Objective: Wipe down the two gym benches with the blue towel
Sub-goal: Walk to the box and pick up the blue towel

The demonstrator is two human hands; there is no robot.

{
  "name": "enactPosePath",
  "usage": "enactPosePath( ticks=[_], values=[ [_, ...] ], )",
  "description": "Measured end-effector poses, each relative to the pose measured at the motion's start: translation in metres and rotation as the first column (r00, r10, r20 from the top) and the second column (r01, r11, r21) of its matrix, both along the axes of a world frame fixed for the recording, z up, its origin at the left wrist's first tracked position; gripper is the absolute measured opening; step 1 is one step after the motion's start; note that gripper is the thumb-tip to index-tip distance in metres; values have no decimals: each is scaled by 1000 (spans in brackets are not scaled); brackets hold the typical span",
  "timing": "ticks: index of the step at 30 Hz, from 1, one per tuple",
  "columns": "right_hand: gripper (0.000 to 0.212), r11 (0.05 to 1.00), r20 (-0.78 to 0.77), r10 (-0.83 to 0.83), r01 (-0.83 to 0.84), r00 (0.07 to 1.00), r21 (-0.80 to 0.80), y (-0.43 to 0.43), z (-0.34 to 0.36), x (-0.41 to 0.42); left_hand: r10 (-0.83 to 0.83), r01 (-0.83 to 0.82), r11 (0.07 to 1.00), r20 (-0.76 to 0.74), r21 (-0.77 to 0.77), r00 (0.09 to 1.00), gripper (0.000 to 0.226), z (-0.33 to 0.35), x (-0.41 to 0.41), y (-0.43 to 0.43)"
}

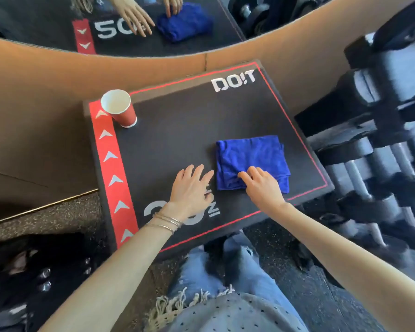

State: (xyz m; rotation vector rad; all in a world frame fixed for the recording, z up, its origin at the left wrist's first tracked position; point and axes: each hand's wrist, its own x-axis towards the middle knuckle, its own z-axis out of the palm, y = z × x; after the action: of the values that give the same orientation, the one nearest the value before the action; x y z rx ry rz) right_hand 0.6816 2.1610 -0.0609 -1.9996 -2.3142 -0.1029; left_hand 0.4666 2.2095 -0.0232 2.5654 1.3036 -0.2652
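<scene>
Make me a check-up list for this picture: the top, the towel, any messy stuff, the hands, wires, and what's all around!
Surface: black bench top with a red arrow stripe along its left side and a thin red border line.
Job's things: blue towel, folded, lying on the right part of the top.
Clutter: red paper cup, upright at the far left corner, looks empty.
Hands: left hand flat on the top just left of the towel; right hand on the towel's near edge, fingers bent, grip unclear.
Cables: nothing seen.
Surroundings: mirror behind, dumbbell rack to the right, speckled floor below.
</scene>
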Motion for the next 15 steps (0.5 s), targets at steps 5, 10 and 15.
enactPosePath(
  ticks=[5,10,15],
  values=[
    [39,993,-84,-43,33,995,-117,-60,10,-29,-98,99,995,6,-26,995,61,0,-27,-12],
    [49,918,-174,-318,257,932,-301,-54,37,-22,-144,145,989,27,-36,989,63,3,-29,-14],
    [81,726,-94,-518,379,850,-574,-8,31,-25,-162,162,987,23,-11,987,65,1,-25,-14]
  ],
)
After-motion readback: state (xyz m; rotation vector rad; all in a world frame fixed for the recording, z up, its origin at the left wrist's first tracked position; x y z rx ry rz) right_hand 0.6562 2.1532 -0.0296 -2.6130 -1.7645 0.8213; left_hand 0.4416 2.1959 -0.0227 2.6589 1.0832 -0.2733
